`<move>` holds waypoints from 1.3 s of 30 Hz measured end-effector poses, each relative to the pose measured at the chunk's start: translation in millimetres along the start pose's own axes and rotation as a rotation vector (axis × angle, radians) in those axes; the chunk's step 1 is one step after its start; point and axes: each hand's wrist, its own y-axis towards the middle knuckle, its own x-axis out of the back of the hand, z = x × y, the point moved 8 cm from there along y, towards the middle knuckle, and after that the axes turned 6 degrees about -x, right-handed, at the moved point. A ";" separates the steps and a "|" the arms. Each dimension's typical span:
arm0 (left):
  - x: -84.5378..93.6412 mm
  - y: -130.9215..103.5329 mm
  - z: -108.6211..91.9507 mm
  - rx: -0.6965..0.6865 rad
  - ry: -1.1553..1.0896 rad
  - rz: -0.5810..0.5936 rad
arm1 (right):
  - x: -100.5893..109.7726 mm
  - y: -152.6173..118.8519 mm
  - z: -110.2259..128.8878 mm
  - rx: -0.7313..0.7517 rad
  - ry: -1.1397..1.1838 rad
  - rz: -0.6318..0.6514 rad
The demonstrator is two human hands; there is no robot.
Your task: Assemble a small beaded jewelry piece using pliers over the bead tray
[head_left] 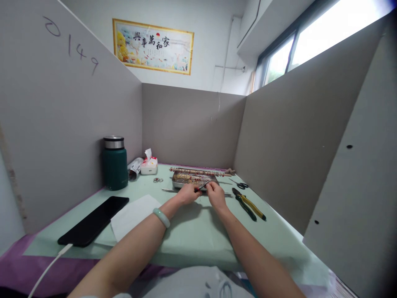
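My left hand (187, 194), with a pale green bangle (161, 218) on its wrist, is closed around a small tool with red and black handles (197, 189). The tool's metal end points toward my right hand (216, 195). The fingers of that hand are pinched together by the tool's tip; what they hold is too small to make out. Both hands are at the front edge of a metal tray (178, 182) with small gold and red beads in it. A beaded rod (198, 171) lies across the tray's back. Thin metal rods (169, 190) lie in front of the tray.
Pliers with green and yellow handles (249, 205) and black scissors (242, 185) lie at the right. At the left are a green flask (115, 163), a tissue pack (149, 164), a black phone (94, 220) and white paper (133, 213). Partition walls surround the table.
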 end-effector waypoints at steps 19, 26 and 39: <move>-2.5 1.0 2.8 -0.034 0.177 -0.025 | -1.0 -0.8 -1.7 -0.053 -0.141 0.027; -1.5 0.9 2.4 -0.022 0.169 -0.027 | -0.2 -1.9 1.3 -0.030 -0.107 0.021; 0.3 0.6 0.6 -0.022 0.184 -0.027 | -1.6 -0.7 -2.8 -0.032 -0.131 0.021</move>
